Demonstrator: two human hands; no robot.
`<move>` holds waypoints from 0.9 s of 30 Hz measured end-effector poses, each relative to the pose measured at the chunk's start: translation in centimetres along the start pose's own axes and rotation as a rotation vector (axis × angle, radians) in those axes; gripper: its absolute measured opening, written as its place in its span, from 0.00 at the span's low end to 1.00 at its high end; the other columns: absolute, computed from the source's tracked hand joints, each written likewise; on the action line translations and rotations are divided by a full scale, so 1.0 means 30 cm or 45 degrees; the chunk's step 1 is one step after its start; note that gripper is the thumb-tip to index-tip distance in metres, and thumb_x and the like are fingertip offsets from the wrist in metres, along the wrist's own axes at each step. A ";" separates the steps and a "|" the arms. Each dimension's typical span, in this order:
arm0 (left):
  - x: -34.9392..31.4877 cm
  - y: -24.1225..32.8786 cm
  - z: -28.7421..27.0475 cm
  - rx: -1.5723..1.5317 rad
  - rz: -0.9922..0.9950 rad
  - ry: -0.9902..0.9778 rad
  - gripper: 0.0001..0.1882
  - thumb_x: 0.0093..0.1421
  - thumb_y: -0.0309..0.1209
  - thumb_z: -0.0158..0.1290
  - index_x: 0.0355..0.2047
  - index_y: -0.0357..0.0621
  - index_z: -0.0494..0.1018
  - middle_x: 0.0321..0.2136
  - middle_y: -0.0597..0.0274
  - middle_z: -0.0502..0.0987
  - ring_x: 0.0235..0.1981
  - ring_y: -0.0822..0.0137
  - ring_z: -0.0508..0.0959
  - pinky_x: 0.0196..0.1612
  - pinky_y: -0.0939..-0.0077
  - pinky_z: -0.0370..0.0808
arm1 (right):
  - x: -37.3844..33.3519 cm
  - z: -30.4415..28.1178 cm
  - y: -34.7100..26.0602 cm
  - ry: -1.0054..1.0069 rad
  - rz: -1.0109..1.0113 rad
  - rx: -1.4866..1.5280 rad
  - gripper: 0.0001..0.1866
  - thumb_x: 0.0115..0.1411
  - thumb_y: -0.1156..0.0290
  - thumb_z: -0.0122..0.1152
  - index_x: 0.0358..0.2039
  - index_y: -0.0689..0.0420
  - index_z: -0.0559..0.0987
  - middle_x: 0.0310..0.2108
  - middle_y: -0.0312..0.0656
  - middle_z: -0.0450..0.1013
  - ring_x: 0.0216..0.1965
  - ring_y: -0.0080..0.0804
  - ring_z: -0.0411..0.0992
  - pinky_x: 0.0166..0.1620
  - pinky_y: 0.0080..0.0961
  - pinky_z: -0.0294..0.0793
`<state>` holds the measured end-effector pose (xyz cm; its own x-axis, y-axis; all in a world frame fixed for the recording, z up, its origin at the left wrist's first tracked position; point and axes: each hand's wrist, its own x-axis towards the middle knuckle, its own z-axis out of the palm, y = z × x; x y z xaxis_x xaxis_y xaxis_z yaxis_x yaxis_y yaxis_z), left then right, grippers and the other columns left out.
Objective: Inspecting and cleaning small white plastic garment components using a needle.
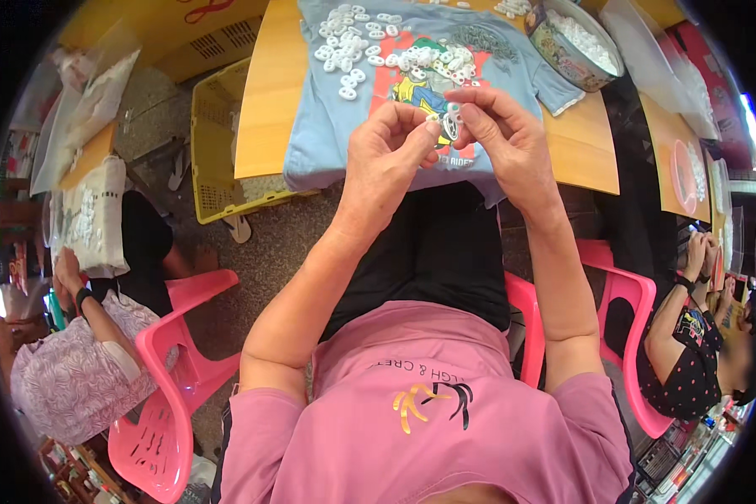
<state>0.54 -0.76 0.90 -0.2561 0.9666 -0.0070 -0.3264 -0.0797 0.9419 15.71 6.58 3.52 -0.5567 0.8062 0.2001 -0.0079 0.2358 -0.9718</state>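
Observation:
Both my hands are raised close together over a light blue printed T-shirt (311,143) spread on the table. My left hand (386,155) pinches a small whitish piece (433,120) between thumb and fingertips. In the pinch of my right hand (514,143) is another small white plastic piece (454,108); its exact shape is too small to make out. Beyond the hands, on the shirt, lie a heap of white oval pieces with two holes (340,49), a pile of small whitish pieces (445,60) and a patch of tiny grey-green parts (485,40).
A round patterned tub (563,60) full of white pieces stands at the table's (260,101) far right. Below its left edge sits a yellow crate (214,143). Pink chairs (164,403) flank me. A person (92,361) works at left, another (685,344) at right.

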 end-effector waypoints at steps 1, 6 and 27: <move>0.001 0.002 0.000 -0.009 -0.006 0.002 0.10 0.61 0.31 0.57 0.35 0.36 0.72 0.27 0.65 0.76 0.26 0.78 0.75 0.30 0.81 0.73 | 0.001 -0.002 0.001 -0.010 0.009 0.003 0.12 0.66 0.73 0.53 0.47 0.63 0.77 0.29 0.32 0.71 0.30 0.16 0.69 0.36 0.14 0.70; -0.002 0.004 0.008 -0.033 -0.011 -0.027 0.09 0.60 0.30 0.57 0.35 0.36 0.72 0.27 0.66 0.75 0.26 0.77 0.75 0.30 0.81 0.73 | 0.001 -0.005 0.000 -0.013 0.054 0.121 0.12 0.66 0.72 0.53 0.47 0.64 0.77 0.28 0.32 0.71 0.30 0.16 0.69 0.36 0.14 0.70; -0.004 0.017 0.001 -0.077 -0.010 -0.005 0.07 0.61 0.28 0.55 0.35 0.38 0.71 0.26 0.65 0.75 0.25 0.76 0.74 0.31 0.82 0.72 | -0.009 0.043 0.008 0.023 -0.007 -0.029 0.12 0.66 0.72 0.54 0.47 0.63 0.77 0.38 0.35 0.75 0.29 0.16 0.70 0.35 0.13 0.71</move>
<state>0.44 -0.90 1.38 -0.2500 0.9682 -0.0127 -0.3825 -0.0867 0.9199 14.79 5.72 3.07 -0.5416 0.8146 0.2077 0.0083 0.2522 -0.9676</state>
